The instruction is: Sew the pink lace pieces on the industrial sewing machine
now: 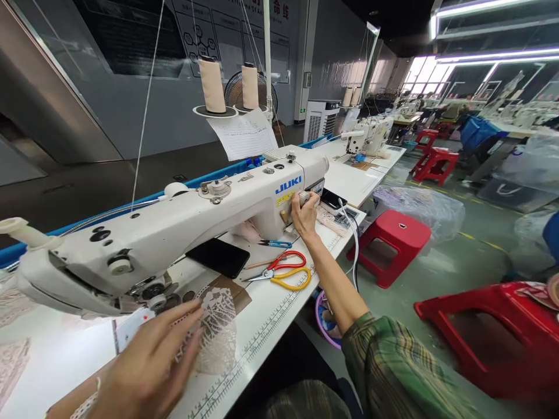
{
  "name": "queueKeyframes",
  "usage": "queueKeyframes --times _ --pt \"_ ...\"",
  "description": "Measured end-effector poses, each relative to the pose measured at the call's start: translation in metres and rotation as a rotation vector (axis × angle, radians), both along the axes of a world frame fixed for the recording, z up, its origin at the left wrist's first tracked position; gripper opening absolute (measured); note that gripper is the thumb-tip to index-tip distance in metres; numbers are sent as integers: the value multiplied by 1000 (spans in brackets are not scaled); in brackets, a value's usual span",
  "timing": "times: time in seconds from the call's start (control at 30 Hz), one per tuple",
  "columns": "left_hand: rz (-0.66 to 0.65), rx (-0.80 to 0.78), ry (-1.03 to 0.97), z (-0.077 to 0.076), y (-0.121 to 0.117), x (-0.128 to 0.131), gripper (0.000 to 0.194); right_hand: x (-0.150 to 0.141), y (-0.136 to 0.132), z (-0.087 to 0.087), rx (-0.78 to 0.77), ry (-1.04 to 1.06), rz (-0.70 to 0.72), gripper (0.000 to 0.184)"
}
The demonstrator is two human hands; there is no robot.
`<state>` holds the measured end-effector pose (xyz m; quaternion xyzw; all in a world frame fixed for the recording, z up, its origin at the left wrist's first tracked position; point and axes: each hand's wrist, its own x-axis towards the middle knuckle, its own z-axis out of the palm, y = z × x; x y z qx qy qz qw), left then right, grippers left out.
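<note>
A white JUKI sewing machine stretches across the table in front of me. My right hand is closed round the stitch dial on the machine's pillar. Low and to the left, my left hand has its fingers stretched out over a beige lace piece beside the needle area; it is slightly blurred. Part of the lace is hidden under the fingers. Between my hands lie scissors with red and yellow handles, blue thread snips and a black phone.
A printed ruler runs along the table's front edge. Behind the machine, two thread cones stand by a hanging paper sheet. Another phone and white cables are at the right end. Red stools stand on the floor.
</note>
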<state>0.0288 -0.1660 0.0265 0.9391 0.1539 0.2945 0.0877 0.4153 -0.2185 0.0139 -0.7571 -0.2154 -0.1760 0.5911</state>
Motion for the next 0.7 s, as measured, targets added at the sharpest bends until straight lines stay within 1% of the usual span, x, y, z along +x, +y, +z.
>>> queueKeyframes --times 0.07,0.1,0.13,0.17,0.23,0.3,0.37,0.43,0.57,0.7 --pt "-179 132 102 9 -16 65 43 -2 -2 -1 12 -3 7 44" --pt "-232 171 122 12 -21 99 40 -2 -2 -1 19 -1 2 44" --pt "-262 178 183 12 -24 133 41 -3 -1 0 26 0 -6 44" --pt "-269 166 252 12 -25 165 43 -2 0 1 32 2 -16 43" --pt "-215 118 329 9 -24 217 46 0 2 4 40 2 -33 40" --pt "-159 89 359 4 -21 252 46 3 4 5 40 -2 -46 38" --pt "-108 86 370 -2 -18 269 41 5 6 6 36 -6 -57 37" --pt "-74 96 375 -7 -17 275 38 6 8 6 37 -2 -72 36" --pt "-55 141 377 -16 -18 274 37 6 13 7 38 19 -95 34" --pt "-53 189 366 -21 -21 273 39 7 13 9 22 27 -79 31"
